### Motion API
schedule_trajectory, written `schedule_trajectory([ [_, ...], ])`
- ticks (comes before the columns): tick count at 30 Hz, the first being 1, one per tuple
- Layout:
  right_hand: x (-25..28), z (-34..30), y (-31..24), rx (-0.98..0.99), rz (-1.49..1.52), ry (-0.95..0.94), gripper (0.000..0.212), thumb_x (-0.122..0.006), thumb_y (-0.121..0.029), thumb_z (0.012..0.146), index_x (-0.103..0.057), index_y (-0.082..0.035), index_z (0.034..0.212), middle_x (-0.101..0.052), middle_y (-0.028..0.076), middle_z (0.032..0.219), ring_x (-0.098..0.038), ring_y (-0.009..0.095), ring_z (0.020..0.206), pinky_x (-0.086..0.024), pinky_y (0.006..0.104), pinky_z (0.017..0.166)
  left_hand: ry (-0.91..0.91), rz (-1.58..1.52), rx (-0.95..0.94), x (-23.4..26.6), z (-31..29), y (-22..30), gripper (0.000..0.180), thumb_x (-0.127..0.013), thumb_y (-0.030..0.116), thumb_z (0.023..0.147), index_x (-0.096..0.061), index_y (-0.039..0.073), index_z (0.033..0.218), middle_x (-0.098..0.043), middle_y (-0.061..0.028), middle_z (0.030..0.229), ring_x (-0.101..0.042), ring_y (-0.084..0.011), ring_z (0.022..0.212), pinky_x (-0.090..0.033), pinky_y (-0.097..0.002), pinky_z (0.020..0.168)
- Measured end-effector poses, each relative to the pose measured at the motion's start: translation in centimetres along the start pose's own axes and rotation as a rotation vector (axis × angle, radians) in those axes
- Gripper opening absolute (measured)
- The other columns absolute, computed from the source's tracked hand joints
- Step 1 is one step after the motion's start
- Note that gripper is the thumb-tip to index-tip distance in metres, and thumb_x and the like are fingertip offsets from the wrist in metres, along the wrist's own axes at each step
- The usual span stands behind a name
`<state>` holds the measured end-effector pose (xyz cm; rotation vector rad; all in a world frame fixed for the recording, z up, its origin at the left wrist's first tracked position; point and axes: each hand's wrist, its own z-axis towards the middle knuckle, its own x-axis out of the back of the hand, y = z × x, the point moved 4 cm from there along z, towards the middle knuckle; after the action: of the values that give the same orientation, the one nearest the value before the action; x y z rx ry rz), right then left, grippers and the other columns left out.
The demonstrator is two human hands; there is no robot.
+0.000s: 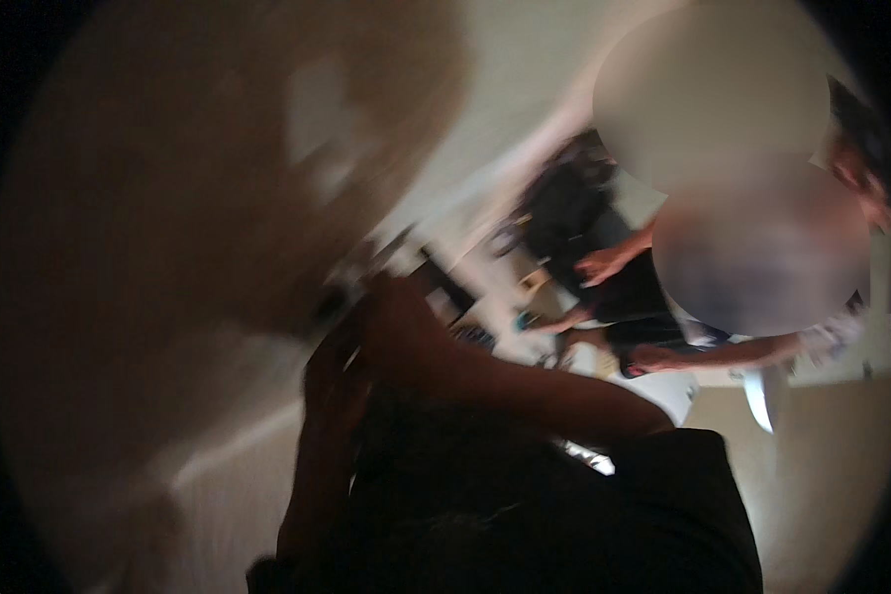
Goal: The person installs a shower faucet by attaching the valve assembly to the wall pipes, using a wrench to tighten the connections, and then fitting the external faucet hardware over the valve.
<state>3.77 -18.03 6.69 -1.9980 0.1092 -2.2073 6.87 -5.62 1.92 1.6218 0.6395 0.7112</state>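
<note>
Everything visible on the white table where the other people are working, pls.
The white table sits right of centre, tilted in the blurred view. Its top looks smooth and pale; legs and far edges cannot be made out. Small items lie on it, too blurred to identify. Other people's hands reach over it, and one forearm stretches across. The wearer's dark, raised arm hides its near-left part.

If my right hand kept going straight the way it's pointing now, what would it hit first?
Hard to tell through the blur. The right hand points up and left, toward a large brown shape filling that side, which looks like the first thing in line. Depth is unclear.
</note>
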Motion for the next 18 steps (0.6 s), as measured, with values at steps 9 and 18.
schedule_trajectory([
  [9, -0.2, 1.4, -1.6, -0.303, -0.043, -0.196, 0.041, -0.062, -0.046, 0.088, -0.080, -0.010, 0.085, -0.071, 0.015, 0.091, -0.066, 0.036, 0.098, -0.039, 0.0523, 0.097, 0.121, -1.134, 0.243, 0.2, -3.5, -2.5, 0.035, -0.061, 0.015, 0.100, -0.056, -0.009, 0.126, -0.063, -0.0198, 0.126, -0.060, -0.0302, 0.122, -0.047, -0.0401, 0.109],
  [18, 4.3, 1.5, -3.7, -0.330, 0.145, 0.003, 0.039, -0.070, -0.043, 0.077, -0.075, -0.004, 0.070, -0.070, 0.019, 0.078, -0.070, 0.036, 0.082, -0.047, 0.0492, 0.089, 0.125, -0.930, 0.153, 0.4, -6.1, 1.8, 0.037, -0.059, 0.012, 0.101, -0.053, -0.012, 0.129, -0.061, -0.0192, 0.127, -0.060, -0.0299, 0.120, -0.047, -0.0439, 0.112],
])
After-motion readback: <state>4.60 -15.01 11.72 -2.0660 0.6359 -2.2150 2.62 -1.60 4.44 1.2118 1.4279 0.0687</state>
